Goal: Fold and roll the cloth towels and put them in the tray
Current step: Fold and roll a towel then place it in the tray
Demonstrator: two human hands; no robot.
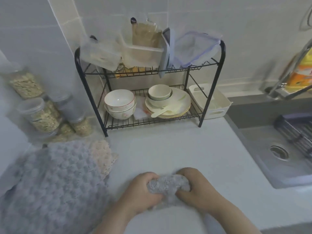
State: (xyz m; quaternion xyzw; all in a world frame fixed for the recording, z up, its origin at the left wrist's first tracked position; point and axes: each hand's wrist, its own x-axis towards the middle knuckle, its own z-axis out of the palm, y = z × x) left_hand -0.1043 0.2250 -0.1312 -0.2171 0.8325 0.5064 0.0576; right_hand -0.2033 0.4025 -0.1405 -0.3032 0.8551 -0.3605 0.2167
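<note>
I am holding a small grey bumpy cloth towel (168, 184) in a tight roll, low down on the white counter (168, 146), in front of the black wire dish rack (148, 92). My left hand (143, 191) is closed around the left end of the roll and my right hand (195, 188) is closed around the right end. I think the roll is nearly done, so the good way is to keep both ends squeezed the same, so it stays even and does not pop open. The white plastic tray with handle holes (212, 108) sits just to the right of the rack, partly behind its right leg. I cannot tell for sure what is inside it; it looks mostly bare. To put the roll in, I think I must lift it past that leg and lay it down flat. More work waits: a big grey bumpy cloth towel (50, 183) lies flat to the left of the rack's front, and a pink bumpy cloth towel (103, 154) peeks out from under its far corner. Clear jars of oats (42, 114) stand left of the rack. White bowls (119, 103) and plates (170, 103) sit on its bottom shelf. The steel sink (278, 149) is well to the right of the rack, so I should not drop the roll there.
</note>
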